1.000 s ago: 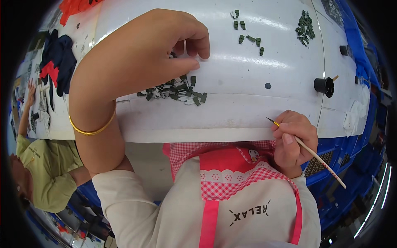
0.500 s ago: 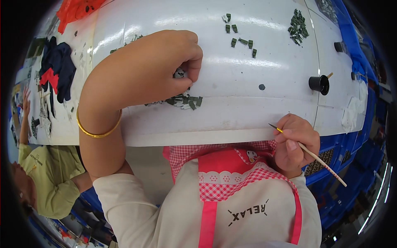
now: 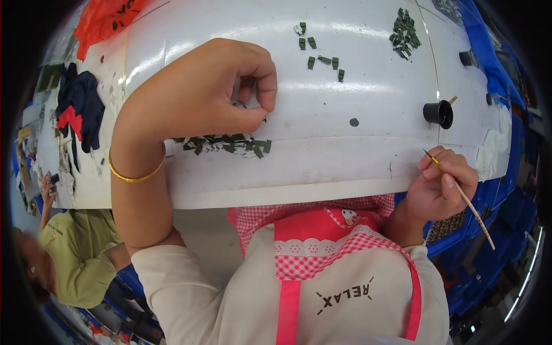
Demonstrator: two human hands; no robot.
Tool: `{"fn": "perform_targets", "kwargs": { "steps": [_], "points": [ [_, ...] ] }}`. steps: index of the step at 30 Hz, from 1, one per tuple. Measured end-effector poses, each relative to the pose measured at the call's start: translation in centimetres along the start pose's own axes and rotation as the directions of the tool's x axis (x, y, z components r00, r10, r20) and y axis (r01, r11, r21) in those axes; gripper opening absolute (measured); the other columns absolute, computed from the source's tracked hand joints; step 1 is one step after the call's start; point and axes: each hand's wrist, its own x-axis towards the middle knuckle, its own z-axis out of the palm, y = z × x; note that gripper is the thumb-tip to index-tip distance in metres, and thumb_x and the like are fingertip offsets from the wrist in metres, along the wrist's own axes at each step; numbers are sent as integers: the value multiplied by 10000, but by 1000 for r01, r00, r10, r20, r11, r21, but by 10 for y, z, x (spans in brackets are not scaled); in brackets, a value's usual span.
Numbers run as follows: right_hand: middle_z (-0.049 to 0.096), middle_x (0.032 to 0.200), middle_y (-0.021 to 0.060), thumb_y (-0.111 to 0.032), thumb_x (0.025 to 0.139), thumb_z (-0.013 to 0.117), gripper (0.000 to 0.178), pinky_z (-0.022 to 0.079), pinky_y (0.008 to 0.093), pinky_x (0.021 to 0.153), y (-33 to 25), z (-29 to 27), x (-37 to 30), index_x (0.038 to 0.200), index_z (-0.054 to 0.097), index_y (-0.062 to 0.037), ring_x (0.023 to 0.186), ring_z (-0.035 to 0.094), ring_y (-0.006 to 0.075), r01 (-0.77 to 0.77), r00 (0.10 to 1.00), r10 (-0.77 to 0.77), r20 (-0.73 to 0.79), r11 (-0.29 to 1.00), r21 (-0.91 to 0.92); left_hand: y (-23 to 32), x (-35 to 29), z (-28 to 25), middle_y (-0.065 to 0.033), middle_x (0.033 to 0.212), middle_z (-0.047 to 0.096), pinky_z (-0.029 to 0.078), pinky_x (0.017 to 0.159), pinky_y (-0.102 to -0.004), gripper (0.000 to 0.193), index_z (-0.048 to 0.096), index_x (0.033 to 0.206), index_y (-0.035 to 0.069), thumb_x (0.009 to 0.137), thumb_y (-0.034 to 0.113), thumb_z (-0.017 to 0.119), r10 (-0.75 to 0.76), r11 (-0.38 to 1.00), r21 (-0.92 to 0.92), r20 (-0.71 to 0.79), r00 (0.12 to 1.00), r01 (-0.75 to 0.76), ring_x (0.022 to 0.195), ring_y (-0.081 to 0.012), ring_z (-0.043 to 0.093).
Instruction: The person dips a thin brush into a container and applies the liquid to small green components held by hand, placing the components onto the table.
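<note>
My left hand bends over the white table with thumb and forefinger pinched together. A tiny dark bit shows at the thumb tip, too small to name. Just below it lies a heap of small dark green and grey-white pieces, partly hidden by my forearm. My right hand grips a thin paintbrush by its pale handle. Its dark pointed tip is directed up and left, near the table's front edge. Beyond that hand stands a small black cup with a stick leaning out of it.
Several loose green pieces lie at the far middle, and a denser pile at the far right. White tissue sits at the right edge. At the left are dark cloth, a red bag and a co-worker.
My right hand has moved to the right with the paintbrush, toward the black cup. My left hand stays pinched over the heap. The view has shifted slightly.
</note>
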Motion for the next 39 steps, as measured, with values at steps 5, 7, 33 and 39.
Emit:
{"fn": "perform_targets", "kwargs": {
  "steps": [5, 7, 33, 39],
  "points": [
    [487, 599, 97, -76, 802, 481, 151, 428, 300, 482, 0, 5, 2, 858, 534, 54, 506, 438, 146, -16, 1000, 16, -7, 1000, -14, 1, 4, 4, -29, 696, 558, 390, 533, -235, 83, 594, 744, 11, 673, 1, 637, -33, 997, -67, 38, 999, 36, 579, -103, 475],
    [487, 599, 96, -77, 803, 485, 149, 427, 298, 485, -1, 5, 2, 857, 535, 53, 506, 439, 147, -23, 1000, 23, -8, 1000, -8, 2, 4, 5, -28, 700, 565, 390, 531, -230, 83, 607, 759, 9, 688, 3, 650, -26, 998, -58, 58, 998, 30, 573, -97, 476],
    [523, 675, 116, -18, 811, 490, 100, 371, 250, 488, -3, -12, 0, 857, 534, 58, 545, 465, 134, -160, 986, 148, 70, 961, 225, -2, 59, 0, -29, 790, 674, 464, 647, -214, 302, 692, 913, 23, 781, 290, 744, -431, 901, -210, -357, 829, 379, 722, -83, 596],
    [527, 657, 116, -20, 816, 481, 113, 384, 278, 487, -4, -14, 1, 874, 546, 53, 522, 461, 141, -184, 982, 164, 94, 949, 256, -3, 64, -5, 21, 764, 654, 394, 586, -168, 253, 687, 943, 46, 816, 260, 727, -444, 895, -122, -314, 839, 429, 673, -25, 540]
  ]
}}
